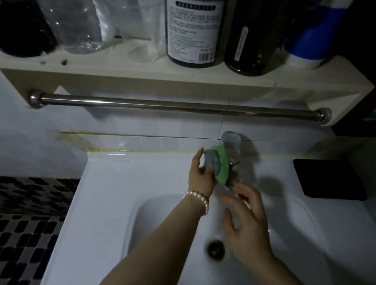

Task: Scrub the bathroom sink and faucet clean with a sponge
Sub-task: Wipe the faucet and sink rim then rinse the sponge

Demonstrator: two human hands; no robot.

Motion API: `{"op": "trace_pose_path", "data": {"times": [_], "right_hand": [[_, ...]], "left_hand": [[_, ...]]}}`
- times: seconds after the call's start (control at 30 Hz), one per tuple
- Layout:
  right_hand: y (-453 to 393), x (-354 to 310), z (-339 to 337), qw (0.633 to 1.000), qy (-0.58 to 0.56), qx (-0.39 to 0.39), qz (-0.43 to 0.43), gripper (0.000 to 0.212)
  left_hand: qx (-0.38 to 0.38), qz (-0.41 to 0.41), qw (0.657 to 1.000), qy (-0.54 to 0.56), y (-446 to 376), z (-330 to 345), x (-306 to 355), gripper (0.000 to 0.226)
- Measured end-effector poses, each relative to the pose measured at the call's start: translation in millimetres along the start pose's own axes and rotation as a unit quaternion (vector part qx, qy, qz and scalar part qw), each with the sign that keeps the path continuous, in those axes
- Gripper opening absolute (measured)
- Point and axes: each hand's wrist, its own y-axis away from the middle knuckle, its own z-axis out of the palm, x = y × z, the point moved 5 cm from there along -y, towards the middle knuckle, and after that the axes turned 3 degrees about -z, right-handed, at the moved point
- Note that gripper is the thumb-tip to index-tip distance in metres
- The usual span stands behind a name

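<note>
Nearest the camera, the right hand (245,220) is held over the basin of the sink (109,198), its fingers (246,190) spread apart and loosely bent, clamped on nothing; the fingertips reach toward the blurred spout end of the faucet (231,146), though contact cannot be confirmed. The drain (215,248) lies just below and left of that palm.

Beyond it, the left hand (201,174), with a bead bracelet (199,198) at the wrist, is wrapped on the sponge (217,166), thumb on one edge and fingers on the other, so the green face is pressed to the left side of the faucet body.

The sponge is judged light, soft and compressible, likely wet and a little slippery; it is best held by its long edges so that the pad can be folded round the metal. The faucet is judged rigid, fixed and slick, so firm pressure can be taken without harm.

Farther off, past the fingertips, a steel towel bar (178,103) is mounted under a shelf (127,74) on which a labelled dark bottle (194,22) stands.
</note>
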Motion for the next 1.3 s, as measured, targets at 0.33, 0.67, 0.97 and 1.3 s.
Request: {"op": "trace_pose_path", "data": {"times": [0.33,0.67,0.97,1.3], "right_hand": [[-10.1,61.2,-6.7,0.991,-0.006,0.050,0.123,0.033],[6.5,89.8,8.9,0.962,-0.064,0.037,0.262,0.028],[31.9,108.1,32.2,0.873,-0.221,-0.057,0.430,0.030],[-14.6,142.6,36.9,0.718,-0.410,0.055,0.559,0.030]], "left_hand": [[0.014,0.031,0.970,-0.239,-59.0,18.1,-1.5,0.037],[-0.067,0.012,0.940,-0.334,2.1,23.1,-72.0,0.023],[-0.007,0.055,0.955,-0.292,55.6,8.1,-73.2,0.047],[0.032,-0.121,0.992,0.004,56.3,-6.3,-48.4,0.029]]}}
